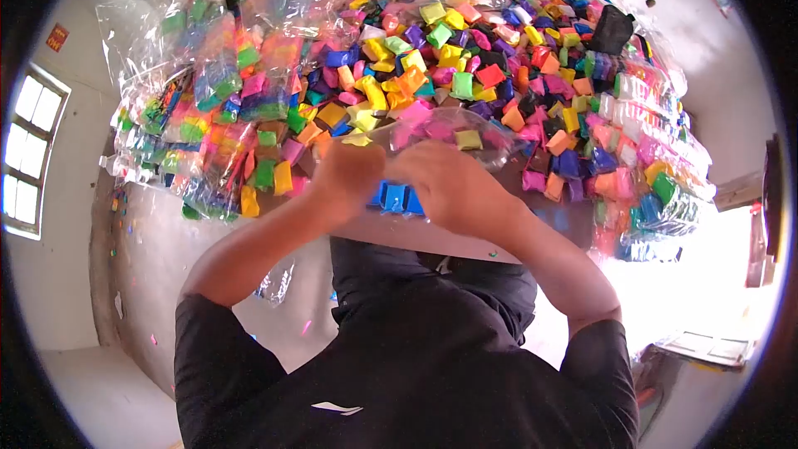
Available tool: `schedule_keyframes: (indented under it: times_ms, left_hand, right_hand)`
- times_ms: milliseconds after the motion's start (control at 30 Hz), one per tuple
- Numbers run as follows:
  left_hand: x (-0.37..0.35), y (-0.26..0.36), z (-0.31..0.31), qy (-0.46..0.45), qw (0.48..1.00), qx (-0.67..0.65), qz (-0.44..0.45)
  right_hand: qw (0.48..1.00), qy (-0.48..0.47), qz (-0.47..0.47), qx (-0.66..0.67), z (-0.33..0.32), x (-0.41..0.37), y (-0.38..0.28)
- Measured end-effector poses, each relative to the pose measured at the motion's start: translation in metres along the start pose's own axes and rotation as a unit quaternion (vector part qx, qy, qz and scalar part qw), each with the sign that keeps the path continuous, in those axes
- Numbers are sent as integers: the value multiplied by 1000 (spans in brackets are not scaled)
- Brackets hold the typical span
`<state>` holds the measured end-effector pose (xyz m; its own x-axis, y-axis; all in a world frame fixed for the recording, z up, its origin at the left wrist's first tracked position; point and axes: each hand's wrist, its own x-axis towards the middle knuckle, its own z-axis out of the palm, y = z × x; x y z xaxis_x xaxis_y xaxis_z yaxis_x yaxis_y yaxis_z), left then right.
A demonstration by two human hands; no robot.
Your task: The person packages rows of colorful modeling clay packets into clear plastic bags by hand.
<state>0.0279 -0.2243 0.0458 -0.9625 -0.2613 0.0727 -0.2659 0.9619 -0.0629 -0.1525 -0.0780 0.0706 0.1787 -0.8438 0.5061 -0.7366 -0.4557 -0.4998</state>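
Beyond our grip spreads the heap of coloured packets [450, 56], fanning out to both sides. Just past our knuckles lies a sheet of clear plastic [492, 148]. Our right hand [453, 187] and left hand [349, 173] are close together, fingers curled and blurred; we cannot tell what, if anything, either pinches. The row of blue packets [396, 198] sits between our hands, on the near side of the grip, its long axis running crosswise; the right hand looks nearer, overlapping one end.
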Motion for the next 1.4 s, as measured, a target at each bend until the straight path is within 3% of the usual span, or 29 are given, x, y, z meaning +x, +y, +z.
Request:
schedule_keyframes:
  times_ms: [33,100,133,167,300,500,633,700,800,933,1000,1100,1300,1400]
  left_hand:
    - [7,7,6,22,998,-45,22]
    - [23,17,12,45,994,-91,47]
    - [34,19,12,-10,995,-84,57]
    - [44,19,12,-65,993,-76,67]
    - [75,13,37,-136,987,-34,82]
    - [88,19,30,-250,961,-106,56]
    - [97,12,39,-215,974,-51,58]
    - [104,5,47,-202,978,-10,55]
    - [109,-5,63,-136,988,3,67]
    - [93,-5,65,-138,988,36,63]
    - [86,-7,62,-148,985,46,74]
    - [86,-5,58,-140,986,34,80]
    - [79,-2,72,-75,990,84,86]
    - [80,1,69,-117,984,93,98]
  right_hand:
    - [1000,3,3,-5,3,-5,9]
    - [959,-125,225,-119,1,-13,27]
    - [958,-125,228,-120,-1,-17,35]
    - [937,-184,270,-127,-4,-21,43]
    - [871,-316,346,-145,-1,-43,86]
    - [851,-397,325,-114,-1,-61,116]
    - [849,-348,379,-122,-2,-55,128]
    - [881,-308,328,-144,4,-52,156]
    - [887,-277,322,-180,4,-41,157]
    - [876,-296,337,-175,-9,-45,137]
    - [842,-321,371,-224,-9,-49,144]
    - [840,-328,350,-253,-9,-47,141]
    - [816,-369,338,-290,-9,-42,132]
    - [811,-380,329,-300,-7,-41,133]
